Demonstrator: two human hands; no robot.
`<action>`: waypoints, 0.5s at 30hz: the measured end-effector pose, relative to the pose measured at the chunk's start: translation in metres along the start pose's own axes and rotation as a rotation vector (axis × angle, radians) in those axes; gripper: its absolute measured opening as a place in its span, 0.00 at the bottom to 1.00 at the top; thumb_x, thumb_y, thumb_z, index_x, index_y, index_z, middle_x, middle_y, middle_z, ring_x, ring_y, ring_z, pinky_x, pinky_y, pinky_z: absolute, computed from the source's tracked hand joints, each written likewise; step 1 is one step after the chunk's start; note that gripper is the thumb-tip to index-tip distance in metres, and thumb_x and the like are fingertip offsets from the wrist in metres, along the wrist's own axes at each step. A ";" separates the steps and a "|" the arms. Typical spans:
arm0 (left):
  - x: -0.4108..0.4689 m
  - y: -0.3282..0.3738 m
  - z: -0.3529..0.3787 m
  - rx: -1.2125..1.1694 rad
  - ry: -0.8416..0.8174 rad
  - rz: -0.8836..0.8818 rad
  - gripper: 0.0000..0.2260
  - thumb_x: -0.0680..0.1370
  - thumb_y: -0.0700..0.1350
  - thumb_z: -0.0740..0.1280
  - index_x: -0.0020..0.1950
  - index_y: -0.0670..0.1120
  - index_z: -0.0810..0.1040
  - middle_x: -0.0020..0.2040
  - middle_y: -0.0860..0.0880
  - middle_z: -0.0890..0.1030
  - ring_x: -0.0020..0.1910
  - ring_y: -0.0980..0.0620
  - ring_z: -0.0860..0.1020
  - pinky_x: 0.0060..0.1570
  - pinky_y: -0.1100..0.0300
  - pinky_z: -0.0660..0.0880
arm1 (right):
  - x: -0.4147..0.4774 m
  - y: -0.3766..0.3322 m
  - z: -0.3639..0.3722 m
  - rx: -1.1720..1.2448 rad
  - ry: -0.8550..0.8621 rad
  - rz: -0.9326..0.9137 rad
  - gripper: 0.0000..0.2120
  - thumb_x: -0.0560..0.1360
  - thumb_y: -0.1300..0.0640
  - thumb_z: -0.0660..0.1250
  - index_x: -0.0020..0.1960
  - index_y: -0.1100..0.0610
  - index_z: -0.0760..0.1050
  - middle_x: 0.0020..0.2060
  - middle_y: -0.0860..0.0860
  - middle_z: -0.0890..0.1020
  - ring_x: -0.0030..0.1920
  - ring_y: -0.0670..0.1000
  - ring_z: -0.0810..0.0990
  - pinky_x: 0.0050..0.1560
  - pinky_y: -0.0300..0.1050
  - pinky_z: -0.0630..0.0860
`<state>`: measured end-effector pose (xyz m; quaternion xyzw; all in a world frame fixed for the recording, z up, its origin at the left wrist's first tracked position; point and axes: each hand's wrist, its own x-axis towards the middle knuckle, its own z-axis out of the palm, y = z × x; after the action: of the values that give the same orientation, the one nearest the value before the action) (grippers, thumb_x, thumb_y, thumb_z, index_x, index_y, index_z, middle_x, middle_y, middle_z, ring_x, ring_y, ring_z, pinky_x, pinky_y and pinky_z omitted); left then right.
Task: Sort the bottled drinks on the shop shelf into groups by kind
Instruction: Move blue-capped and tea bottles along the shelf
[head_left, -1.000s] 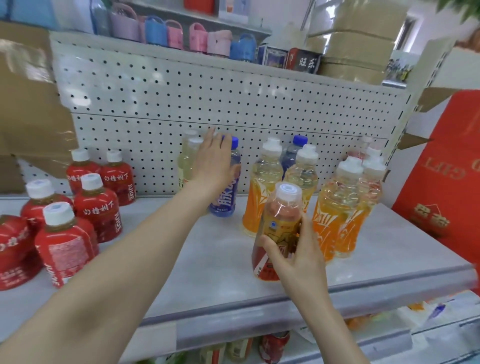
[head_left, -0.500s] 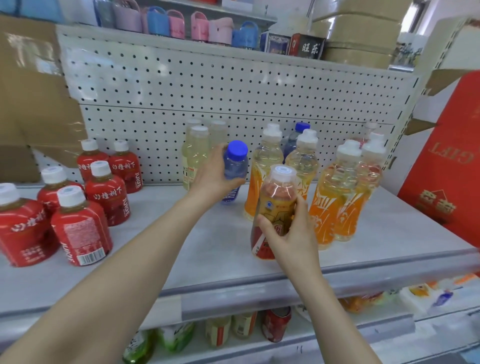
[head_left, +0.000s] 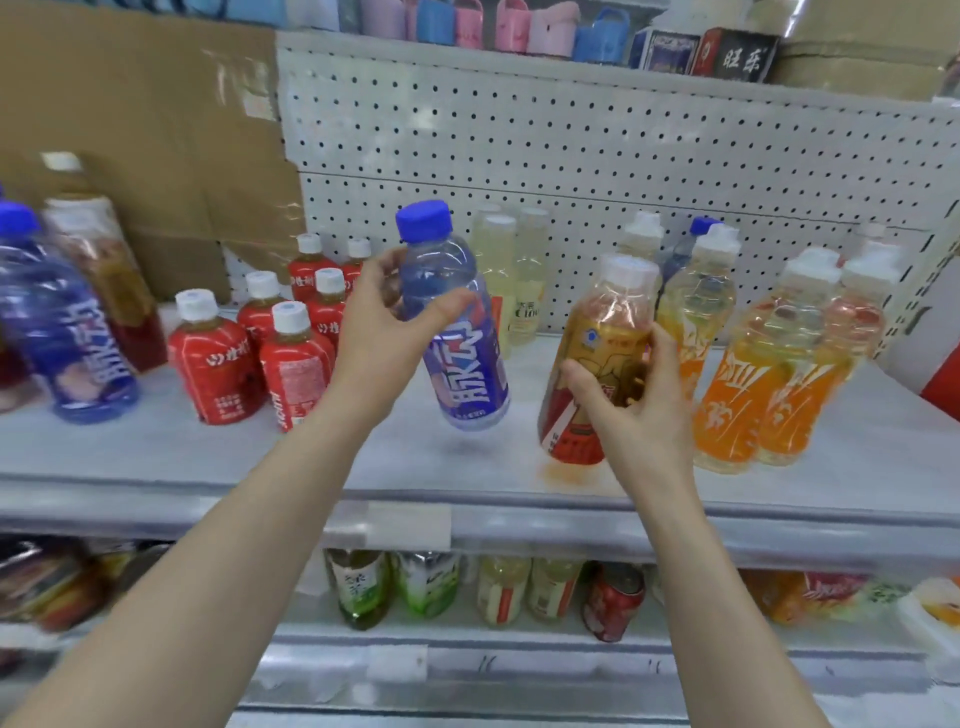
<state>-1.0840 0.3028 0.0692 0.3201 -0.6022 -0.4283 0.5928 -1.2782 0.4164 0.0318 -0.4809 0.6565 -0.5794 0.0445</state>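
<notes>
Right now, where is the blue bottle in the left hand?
Head view, centre: the blue bottle is tilted, held above the shelf in the left hand, between the red-label bottles to its left and the amber bottle in the right hand.

All you really get of the person here is arms and hands. The left forearm (head_left: 234, 561) and right forearm (head_left: 727, 597) are both bare the whole way from the bottom edge of the shot up to the wrists, slim and smooth-looking (the left one looks chunkier near the lens, but that's just the wide angle). The left hand (head_left: 384, 322) and right hand (head_left: 634, 410) are bare too, with long, slender fingers (head_left: 662, 338), and the nails are too blurry to say much about.
</notes>
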 end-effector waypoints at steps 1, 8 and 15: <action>-0.005 0.006 -0.012 -0.032 0.015 -0.008 0.29 0.71 0.46 0.78 0.68 0.45 0.71 0.58 0.50 0.82 0.53 0.54 0.82 0.48 0.62 0.79 | -0.006 -0.008 0.005 0.012 -0.017 -0.010 0.35 0.72 0.41 0.74 0.73 0.41 0.62 0.56 0.38 0.77 0.54 0.39 0.78 0.51 0.35 0.73; -0.053 0.035 -0.118 -0.102 0.067 -0.060 0.21 0.74 0.46 0.74 0.65 0.46 0.74 0.54 0.49 0.84 0.51 0.52 0.84 0.47 0.57 0.80 | -0.066 -0.073 0.058 0.096 -0.125 -0.056 0.32 0.71 0.42 0.75 0.71 0.41 0.65 0.51 0.36 0.79 0.51 0.36 0.79 0.56 0.47 0.78; -0.110 0.043 -0.261 -0.036 0.191 -0.119 0.15 0.76 0.43 0.72 0.62 0.45 0.77 0.49 0.51 0.84 0.45 0.56 0.83 0.42 0.61 0.78 | -0.153 -0.136 0.141 0.130 -0.239 -0.035 0.28 0.72 0.41 0.74 0.66 0.39 0.64 0.45 0.32 0.78 0.44 0.26 0.76 0.46 0.29 0.71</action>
<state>-0.8104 0.3838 0.0407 0.3841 -0.5152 -0.4410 0.6265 -1.0310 0.4379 0.0191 -0.5542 0.5989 -0.5601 0.1432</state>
